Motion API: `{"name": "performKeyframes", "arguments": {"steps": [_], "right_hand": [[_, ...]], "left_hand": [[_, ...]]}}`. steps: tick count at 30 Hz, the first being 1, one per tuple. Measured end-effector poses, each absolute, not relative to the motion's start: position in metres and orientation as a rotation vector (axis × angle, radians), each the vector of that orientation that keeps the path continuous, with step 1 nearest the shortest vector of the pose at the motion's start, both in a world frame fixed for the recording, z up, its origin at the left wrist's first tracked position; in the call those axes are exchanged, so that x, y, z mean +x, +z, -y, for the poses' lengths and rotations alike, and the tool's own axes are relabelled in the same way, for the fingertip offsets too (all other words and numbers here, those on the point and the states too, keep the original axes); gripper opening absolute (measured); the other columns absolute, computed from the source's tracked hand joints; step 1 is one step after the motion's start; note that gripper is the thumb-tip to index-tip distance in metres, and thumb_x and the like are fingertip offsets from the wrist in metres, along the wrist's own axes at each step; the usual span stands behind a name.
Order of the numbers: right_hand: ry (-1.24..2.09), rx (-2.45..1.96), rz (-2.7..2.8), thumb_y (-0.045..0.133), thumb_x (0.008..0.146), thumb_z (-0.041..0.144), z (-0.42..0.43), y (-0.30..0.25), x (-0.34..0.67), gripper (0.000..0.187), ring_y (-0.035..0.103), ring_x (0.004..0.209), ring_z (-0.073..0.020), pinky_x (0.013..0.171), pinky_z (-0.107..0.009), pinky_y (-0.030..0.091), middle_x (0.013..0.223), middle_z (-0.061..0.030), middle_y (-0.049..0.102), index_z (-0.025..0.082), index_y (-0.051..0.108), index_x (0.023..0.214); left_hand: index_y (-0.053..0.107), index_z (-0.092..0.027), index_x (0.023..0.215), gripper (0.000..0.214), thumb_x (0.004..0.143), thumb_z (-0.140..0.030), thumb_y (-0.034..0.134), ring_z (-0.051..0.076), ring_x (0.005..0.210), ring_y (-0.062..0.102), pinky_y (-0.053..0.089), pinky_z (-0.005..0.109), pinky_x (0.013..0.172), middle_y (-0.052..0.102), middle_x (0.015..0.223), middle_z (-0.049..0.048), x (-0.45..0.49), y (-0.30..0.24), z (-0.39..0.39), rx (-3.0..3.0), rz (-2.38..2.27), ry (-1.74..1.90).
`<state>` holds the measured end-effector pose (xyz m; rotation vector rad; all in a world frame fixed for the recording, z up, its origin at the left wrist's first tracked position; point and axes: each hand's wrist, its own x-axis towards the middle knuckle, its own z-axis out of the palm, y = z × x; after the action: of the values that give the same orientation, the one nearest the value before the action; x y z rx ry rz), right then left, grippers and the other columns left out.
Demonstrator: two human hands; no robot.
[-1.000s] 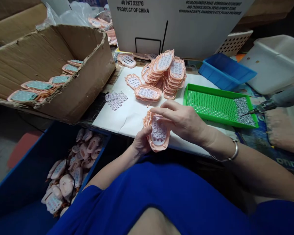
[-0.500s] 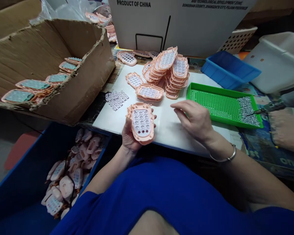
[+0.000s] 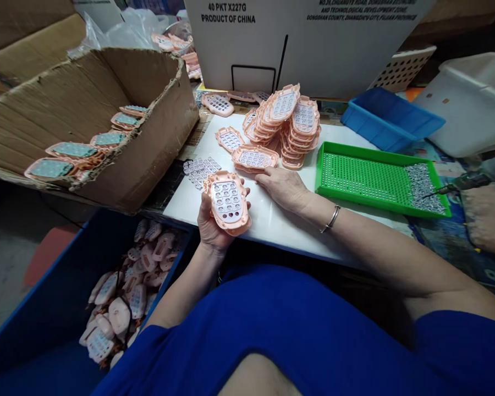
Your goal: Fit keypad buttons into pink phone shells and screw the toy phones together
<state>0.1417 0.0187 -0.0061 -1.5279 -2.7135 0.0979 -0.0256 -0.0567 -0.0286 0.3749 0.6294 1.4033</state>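
My left hand [image 3: 215,228] is closed around a pink plastic shell [image 3: 230,206], held tilted above the front of the white board. A pale keypad with round buttons is set in this shell, and small dark holes show below it. My right hand [image 3: 284,187] lies low over the board, fingers stretched out, fingertips at the near edge of another pink shell with a keypad [image 3: 256,158]. Whether they grip that shell I cannot see. Loose pale keypads [image 3: 200,169] lie just behind my left hand. Behind the right one rise leaning stacks of shells [image 3: 286,118].
A green tray [image 3: 363,201] holds small metal screws at its right end, with a power driver tip [image 3: 457,183] above them. Behind it stands a blue bin [image 3: 390,124]. At left, a cardboard box [image 3: 157,137] holds shells; below, a blue crate [image 3: 45,308] contains assembled pink pieces.
My right hand has moved left from beside the green tray to the pink shell in front of the stacks. The left hand keeps its shell. The view has shifted slightly.
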Motion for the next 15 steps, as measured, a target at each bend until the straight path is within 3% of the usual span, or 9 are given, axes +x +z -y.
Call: {"name": "performKeyframes", "arguments": {"steps": [6, 11, 15], "right_hand": [[0.144, -1.529, 2.719, 0.051, 0.093, 0.018, -0.016, -0.007, 0.149, 0.021, 0.058, 0.083, -0.0193, 0.062, -0.029, 0.034, 0.103, -0.0147, 0.066, 0.012, 0.069, 0.099], [0.181, -1.468, 2.739, 0.05, 0.093, 0.015, -0.002, -0.011, 0.155, 0.023, 0.06, 0.081, -0.0189, 0.067, -0.03, 0.043, 0.102, -0.014, 0.068, 0.011, 0.068, 0.106], [0.296, -1.291, 2.468, 0.057, 0.09, 0.015, 0.006, -0.01, 0.164, 0.016, 0.063, 0.08, -0.0169, 0.072, -0.03, 0.049, 0.096, -0.0104, 0.07, 0.013, 0.071, 0.097]], "left_hand": [[0.062, -0.02, 0.125, 0.062, 0.079, -0.062, 0.064, 0.029, 0.112, 0.067, 0.06, 0.031, 0.073, 0.071, 0.118, 0.0119, -0.027, -0.029, 0.054, 0.367, -0.643, 1.396], [0.065, -0.019, 0.117, 0.055, 0.08, -0.06, 0.063, 0.028, 0.11, 0.068, 0.06, 0.031, 0.072, 0.072, 0.116, 0.0114, -0.024, -0.03, 0.052, 0.361, -0.626, 1.388], [0.06, -0.02, 0.127, 0.06, 0.079, -0.056, 0.065, 0.029, 0.112, 0.067, 0.059, 0.033, 0.076, 0.072, 0.116, 0.0113, -0.019, -0.03, 0.052, 0.331, -0.629, 1.393]]}}
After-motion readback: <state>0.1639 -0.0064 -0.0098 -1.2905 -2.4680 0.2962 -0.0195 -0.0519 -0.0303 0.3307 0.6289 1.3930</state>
